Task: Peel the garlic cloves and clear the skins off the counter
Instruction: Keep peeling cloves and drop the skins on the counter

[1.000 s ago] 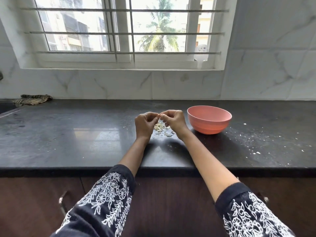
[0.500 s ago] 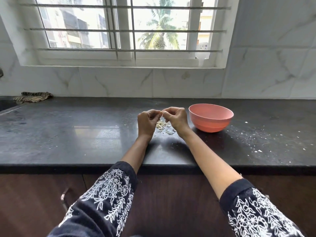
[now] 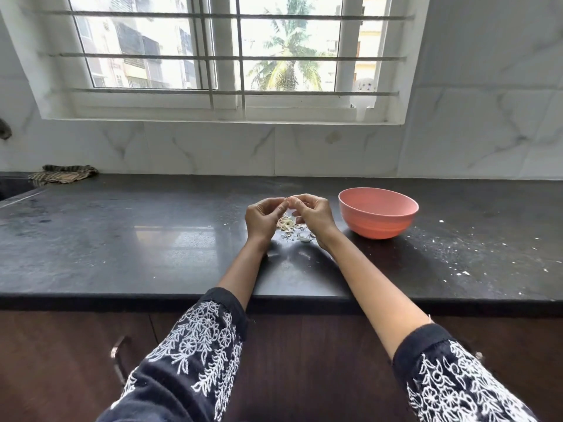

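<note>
Two hands meet above a small heap of garlic skins.
Both the left hand (image 3: 262,219) and right hand (image 3: 313,215) curl their fingertips together on one garlic clove (image 3: 288,201), held just over the garlic skins (image 3: 289,226) on the black counter (image 3: 122,239), beside a pink bowl (image 3: 377,213).

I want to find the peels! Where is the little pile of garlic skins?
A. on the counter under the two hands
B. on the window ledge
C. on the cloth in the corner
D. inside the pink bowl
A: the pile of skins lies on the dark counter, just below the left hand and right hand, beside the pink bowl, not in it.
</note>
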`<move>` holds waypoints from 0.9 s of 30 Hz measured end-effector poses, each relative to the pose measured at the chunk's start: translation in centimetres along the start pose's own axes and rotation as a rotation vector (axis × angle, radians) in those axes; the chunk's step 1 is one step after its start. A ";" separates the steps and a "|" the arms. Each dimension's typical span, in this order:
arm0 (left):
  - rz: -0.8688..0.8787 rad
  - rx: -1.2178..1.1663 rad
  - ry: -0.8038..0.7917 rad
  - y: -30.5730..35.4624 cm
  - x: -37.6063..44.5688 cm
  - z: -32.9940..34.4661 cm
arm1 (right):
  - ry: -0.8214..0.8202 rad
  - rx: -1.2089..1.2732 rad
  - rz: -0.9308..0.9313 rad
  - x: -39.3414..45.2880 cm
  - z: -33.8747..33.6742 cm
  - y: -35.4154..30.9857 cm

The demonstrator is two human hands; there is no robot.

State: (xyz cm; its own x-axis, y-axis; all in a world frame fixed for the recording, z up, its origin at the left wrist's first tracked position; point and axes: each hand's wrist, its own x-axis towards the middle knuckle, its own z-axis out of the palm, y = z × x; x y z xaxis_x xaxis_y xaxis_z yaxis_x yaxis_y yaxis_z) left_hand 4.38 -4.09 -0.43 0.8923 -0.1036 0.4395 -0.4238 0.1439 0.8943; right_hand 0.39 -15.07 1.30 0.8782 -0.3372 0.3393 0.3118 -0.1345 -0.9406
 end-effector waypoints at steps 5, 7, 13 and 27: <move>0.107 0.121 0.052 0.1 0.1 -0.1 | -0.070 0.161 0.073 -0.1 0.0 -0.2; 0.166 0.173 0.046 0.1 0.0 0.0 | -0.072 0.195 0.095 -0.1 -0.2 -0.2; 0.325 0.348 0.051 0.4 -0.3 0.1 | 0.004 0.197 0.082 0.0 -0.3 -0.5; 0.304 0.376 0.076 0.4 -0.4 -0.1 | -0.051 0.185 0.040 -0.2 -0.4 -0.3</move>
State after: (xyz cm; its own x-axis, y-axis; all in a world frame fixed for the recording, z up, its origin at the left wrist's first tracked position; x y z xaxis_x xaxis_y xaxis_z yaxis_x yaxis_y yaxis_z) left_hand 3.85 -3.90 -0.23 0.7224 -0.0381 0.6904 -0.6813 -0.2100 0.7013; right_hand -0.05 -15.38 1.53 0.9068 -0.2907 0.3054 0.3340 0.0532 -0.9411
